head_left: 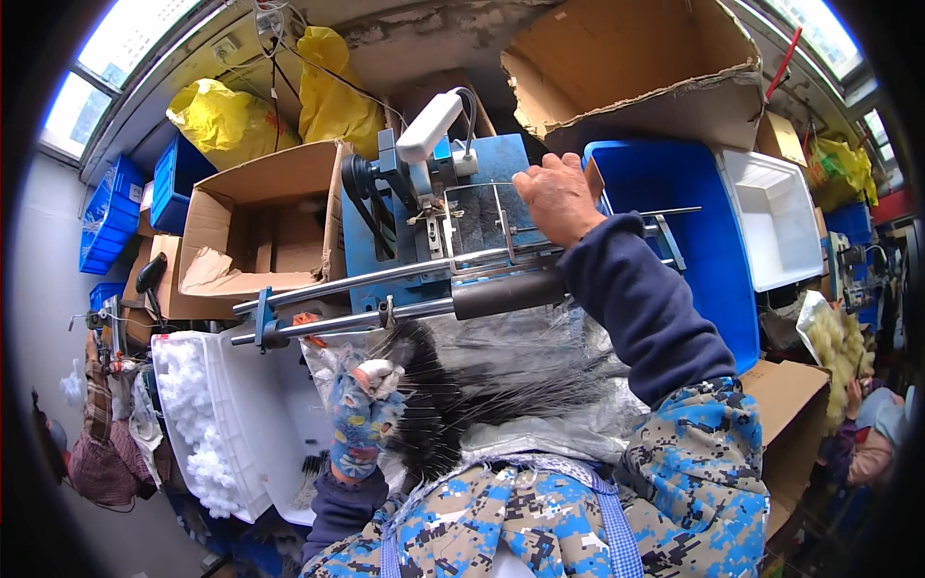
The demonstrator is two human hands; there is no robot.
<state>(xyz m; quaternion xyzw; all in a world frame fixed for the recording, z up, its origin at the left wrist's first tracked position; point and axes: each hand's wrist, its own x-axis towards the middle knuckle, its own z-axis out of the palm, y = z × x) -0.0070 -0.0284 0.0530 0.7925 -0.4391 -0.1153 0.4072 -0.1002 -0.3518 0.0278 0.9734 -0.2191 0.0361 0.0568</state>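
Note:
My right hand (pixel 559 199) is bare, its fingers curled at the right side of a blue bench machine (pixel 496 154). What those fingers close on is hidden. A wire frame (pixel 498 220) stands just left of it. In a patterned, worn glove, my left hand (pixel 364 414) is low at the left with its fingers drawn together, white covering on the tips. Long black bristles (pixel 429 405) lie against it, and I cannot make out whether it grips some. They spread over clear plastic sheeting (pixel 540 424) across my lap. Two steel rods with a dark padded roller (pixel 509 292) run above the bristles.
An open cardboard box (pixel 323 222) stands left of the machine, a bigger one (pixel 665 106) behind it. Blue (pixel 713 250) and white (pixel 776 222) bins stand at right. White fluffy pieces (pixel 202 424) fill a bin at left. Other people work at both sides.

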